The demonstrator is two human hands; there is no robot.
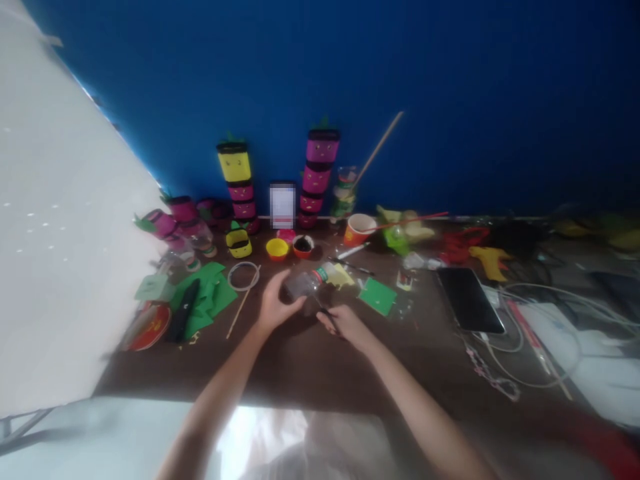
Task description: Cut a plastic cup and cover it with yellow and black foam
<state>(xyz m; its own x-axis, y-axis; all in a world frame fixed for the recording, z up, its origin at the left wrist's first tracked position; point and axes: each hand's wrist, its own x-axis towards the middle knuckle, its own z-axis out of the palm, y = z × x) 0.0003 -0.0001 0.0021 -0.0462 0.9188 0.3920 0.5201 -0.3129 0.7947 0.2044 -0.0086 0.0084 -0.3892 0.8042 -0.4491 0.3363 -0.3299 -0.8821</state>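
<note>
Near the middle of the dark table, my left hand [275, 303] is closed around the side of a clear plastic bottle [300, 285]. The bottle lies tilted, its green-labelled end toward the upper right. In my right hand [346, 324] is a slim dark-handled tool [327, 313], its thin tip pointing at the bottle's lower side. Blur hides whether the tip touches the plastic and exactly what tool it is. Beyond the bottle lie a piece of yellow paper [342, 275] and a thin dark stick [353, 265].
Behind stand stacked purple cups [316, 179] and a yellow-topped stack [235, 163]. Paint pots [277, 249] and a paper cup [356, 230] sit nearer. Green sheets [213, 300] lie left; a green square [378, 297], a phone [470, 300] and cables lie right.
</note>
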